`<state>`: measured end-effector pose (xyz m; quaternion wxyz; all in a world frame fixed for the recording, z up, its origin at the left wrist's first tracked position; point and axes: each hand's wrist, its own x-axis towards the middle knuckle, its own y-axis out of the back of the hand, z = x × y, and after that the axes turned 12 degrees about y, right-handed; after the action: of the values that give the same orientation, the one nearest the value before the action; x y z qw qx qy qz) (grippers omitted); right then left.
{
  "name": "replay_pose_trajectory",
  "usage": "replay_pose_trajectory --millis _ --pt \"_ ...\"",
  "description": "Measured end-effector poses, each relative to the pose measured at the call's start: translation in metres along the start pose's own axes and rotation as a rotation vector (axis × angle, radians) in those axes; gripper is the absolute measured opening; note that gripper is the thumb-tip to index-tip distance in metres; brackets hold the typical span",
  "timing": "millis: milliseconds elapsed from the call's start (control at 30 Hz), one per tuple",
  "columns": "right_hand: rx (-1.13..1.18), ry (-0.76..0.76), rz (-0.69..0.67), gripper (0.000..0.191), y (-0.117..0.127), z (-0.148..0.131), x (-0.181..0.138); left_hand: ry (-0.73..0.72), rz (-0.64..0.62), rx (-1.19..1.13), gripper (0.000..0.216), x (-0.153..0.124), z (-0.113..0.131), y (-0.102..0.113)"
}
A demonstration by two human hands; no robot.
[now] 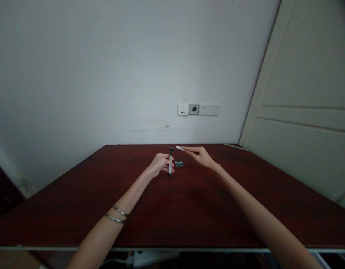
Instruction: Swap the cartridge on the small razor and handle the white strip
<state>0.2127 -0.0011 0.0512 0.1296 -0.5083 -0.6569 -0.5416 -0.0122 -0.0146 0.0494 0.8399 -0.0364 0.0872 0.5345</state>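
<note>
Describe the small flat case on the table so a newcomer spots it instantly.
Start at the dark red wooden table below the wall sockets. Near its far middle, the left hand holds an upright razor handle and the right hand a pale strip. The small dark case lies flat between them, the only thing not held.
</note>
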Motion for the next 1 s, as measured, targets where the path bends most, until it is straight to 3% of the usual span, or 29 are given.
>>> replay_pose_trajectory --millis 133,300,400,533,667,1000 --pt "0.052 0.029 0.051 0.033 -0.011 -0.012 0.004 -0.035 -0.042 0.034 0.012 0.002 0.000 -0.006" --pt "0.072 -0.030 0.159 0.032 -0.013 -0.005 -0.017 -0.134 -0.054 0.059 0.018 0.003 -0.001 0.001" --pt "0.226 -0.186 0.277 0.037 -0.019 -0.007 -0.026 -0.183 -0.027 0.102 0.018 0.010 -0.004 0.006" --pt "0.608 -0.431 0.445 0.039 -0.035 -0.027 -0.020 -0.237 0.028 0.095 0.015 0.026 -0.011 0.005" --pt "0.791 -0.512 0.425 0.034 -0.051 -0.049 -0.013 -0.309 0.030 0.088 0.016 0.037 -0.017 0.002" --pt "0.850 -0.541 0.406 0.031 -0.069 -0.062 -0.026 -0.376 0.039 0.116 0.021 0.040 -0.021 0.005"
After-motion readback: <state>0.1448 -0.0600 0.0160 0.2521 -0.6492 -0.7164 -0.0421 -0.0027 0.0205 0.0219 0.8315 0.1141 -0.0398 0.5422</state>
